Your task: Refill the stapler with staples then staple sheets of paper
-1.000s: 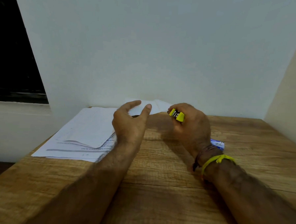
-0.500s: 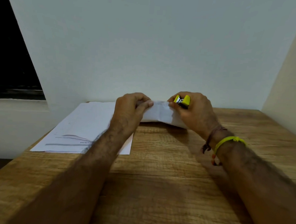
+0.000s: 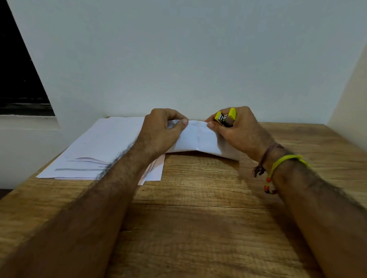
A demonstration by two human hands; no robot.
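left hand (image 3: 160, 130) pinching, right hand (image 3: 240, 131) clenched

a small yellow stapler (image 3: 225, 117) tilts above a folded white sheet (image 3: 197, 139), beside a flat paper stack (image 3: 105, 147).

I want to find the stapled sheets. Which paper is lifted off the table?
The folded paper held between both hands, beside the yellow stapler. The other sheets lie flat at left.

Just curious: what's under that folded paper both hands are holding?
The wooden table shows below the folded paper, with a shadowed gap beneath its near edge. Anything farther under is covered by the paper and hands.
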